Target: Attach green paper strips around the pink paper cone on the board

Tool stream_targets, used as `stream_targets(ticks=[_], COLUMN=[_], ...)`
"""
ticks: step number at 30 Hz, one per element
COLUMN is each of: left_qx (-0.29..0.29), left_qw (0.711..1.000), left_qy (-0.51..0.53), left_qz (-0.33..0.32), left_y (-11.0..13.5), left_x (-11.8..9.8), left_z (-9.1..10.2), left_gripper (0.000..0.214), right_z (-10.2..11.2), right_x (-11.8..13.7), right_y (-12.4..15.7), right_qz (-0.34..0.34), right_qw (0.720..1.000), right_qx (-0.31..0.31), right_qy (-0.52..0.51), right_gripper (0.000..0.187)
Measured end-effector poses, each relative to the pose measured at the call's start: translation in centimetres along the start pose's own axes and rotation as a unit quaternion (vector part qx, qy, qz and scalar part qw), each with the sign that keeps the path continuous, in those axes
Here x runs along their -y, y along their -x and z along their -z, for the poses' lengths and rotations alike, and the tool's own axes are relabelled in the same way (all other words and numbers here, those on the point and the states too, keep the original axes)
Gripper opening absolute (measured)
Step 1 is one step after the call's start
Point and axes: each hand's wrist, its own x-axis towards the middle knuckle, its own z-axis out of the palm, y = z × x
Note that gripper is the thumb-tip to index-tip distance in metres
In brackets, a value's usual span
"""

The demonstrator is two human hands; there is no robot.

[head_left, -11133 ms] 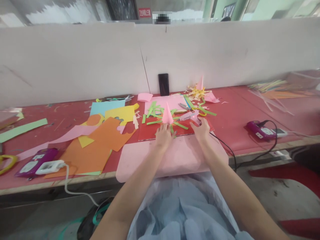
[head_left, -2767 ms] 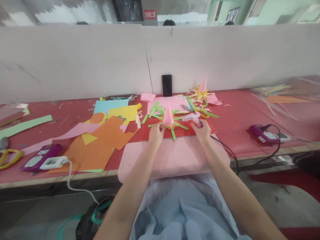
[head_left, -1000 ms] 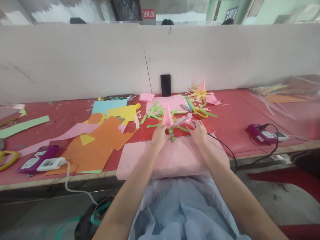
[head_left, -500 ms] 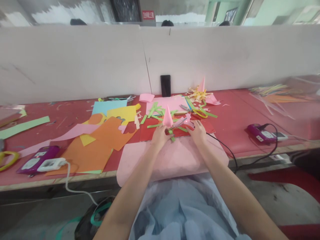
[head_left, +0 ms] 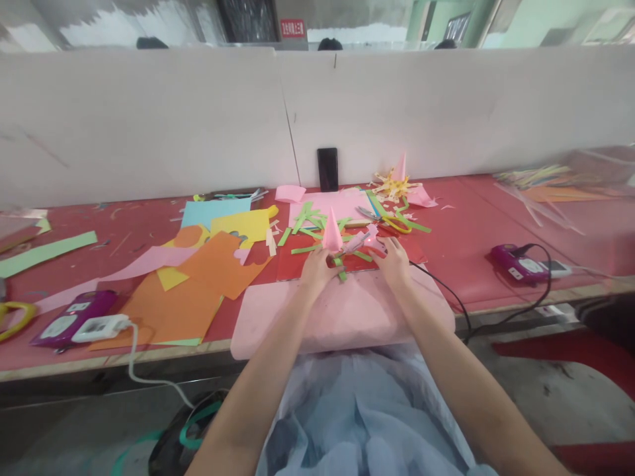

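Nearest us is the pink pad (head_left: 342, 320). Past its far edge, our left hand (head_left: 316, 270) has its fingers closed about a green paper strip (head_left: 342, 275) at the foot of the upright pink paper cone (head_left: 332, 235), over the red board (head_left: 292, 266). Our right hand (head_left: 394, 261) grips the pink glue gun (head_left: 372, 239), its nozzle crossing other strips. Behind, green scraps (head_left: 305, 217) and yellow-handled scissors (head_left: 380, 218) crowd a pink sheet (head_left: 344, 199); beyond, a black phone (head_left: 327, 170) leans on the white partition (head_left: 198, 119).

The right grip (head_left: 391, 259) holds a pink glue gun (head_left: 370, 238)
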Motion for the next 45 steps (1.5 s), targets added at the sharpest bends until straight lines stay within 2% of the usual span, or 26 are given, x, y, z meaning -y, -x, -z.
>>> stream_targets(ticks=[9,15,20,25,31,35,40,42,45], left_qx=[-0.001,-0.011,-0.010,-0.006,-0.008,-0.014,-0.048,-0.051,-0.041], left_qw=[1.000,1.000,0.998,0.997,0.996,0.996,0.997,0.997,0.997], left_qy=[0.004,0.027,0.051,0.078,0.083,0.054,0.032,0.034,0.045], left_qz=[0.001,-0.010,-0.025,-0.013,-0.043,-0.063,-0.048,-0.047,-0.049], left_y=[0.0,0.2,0.3,0.4,0.3,0.1,0.0,0.1,0.1], left_x=[-0.1,0.2,-0.1,-0.4,-0.4,-0.3,0.2,0.2,0.1], left_z=[0.1,-0.1,0.2,0.4,0.4,0.3,0.2,0.2,0.2], left_gripper=[0.021,0.025,0.027,0.023,0.022,0.033,0.043,0.041,0.027], right_z=[0.4,0.1,-0.1,-0.1,-0.1,-0.1,-0.1,-0.1,-0.1], right_x=[0.4,-0.2,-0.6,-0.9,-0.8,-0.7,-0.6,-0.6,-0.7], right_y=[0.1,0.0,-0.2,-0.3,-0.3,-0.3,-0.2,-0.2,-0.2], right_qz=[0.004,-0.054,-0.098,-0.134,-0.131,-0.141,-0.136,-0.134,-0.135], right_qw=[1.000,0.998,0.993,0.987,0.987,0.986,0.985,0.986,0.986], right_qx=[-0.002,-0.004,-0.022,-0.048,-0.056,-0.061,-0.066,-0.068,-0.067], right_qy=[0.027,-0.023,-0.059,-0.077,-0.074,-0.072,-0.077,-0.078,-0.077], right_gripper=[0.027,0.033,0.039,0.044,0.045,0.045,0.047,0.048,0.048])
